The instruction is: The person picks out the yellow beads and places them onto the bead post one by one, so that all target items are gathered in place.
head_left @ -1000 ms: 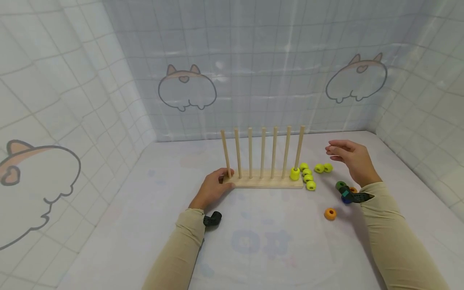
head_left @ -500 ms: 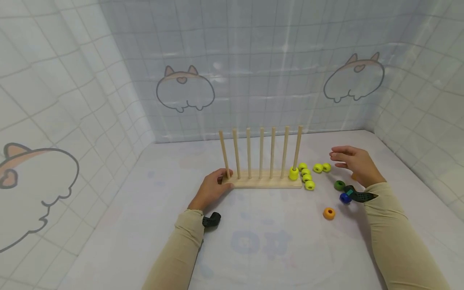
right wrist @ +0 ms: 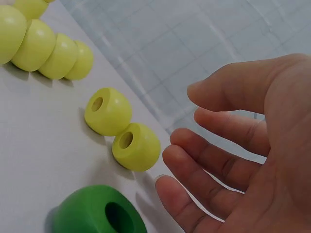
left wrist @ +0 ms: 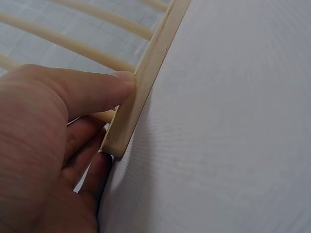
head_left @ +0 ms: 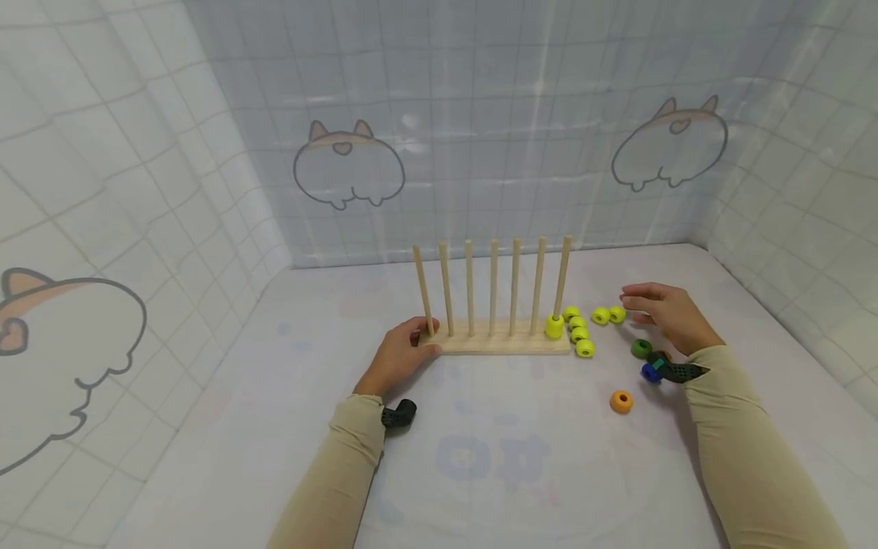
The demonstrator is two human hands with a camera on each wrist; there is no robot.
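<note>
A wooden peg rack (head_left: 480, 345) with a row of upright pegs stands on the table. My left hand (head_left: 398, 354) grips its left end; in the left wrist view the thumb (left wrist: 104, 90) presses the base's front edge, with fingers behind. Yellow beads (head_left: 554, 328) sit on the rightmost peg. Beside that end lies a line of several loose yellow beads (head_left: 578, 334). My right hand (head_left: 675, 314) hovers, fingers relaxed and holding nothing, just right of a pair of yellow beads (right wrist: 136, 146). A green bead (right wrist: 99, 211) lies below the pair.
Nearer the right wrist are a blue bead (head_left: 650, 373) and an orange bead (head_left: 622, 402); another orange one is mostly hidden by the wrist camera (head_left: 675, 371). A tile-patterned sheet (head_left: 473, 137) rises behind the table, with more at both sides.
My right hand has come down and slightly nearer, closer to the pair of yellow beads. The left hand keeps its grip on the rack. The head view has shifted slightly.
</note>
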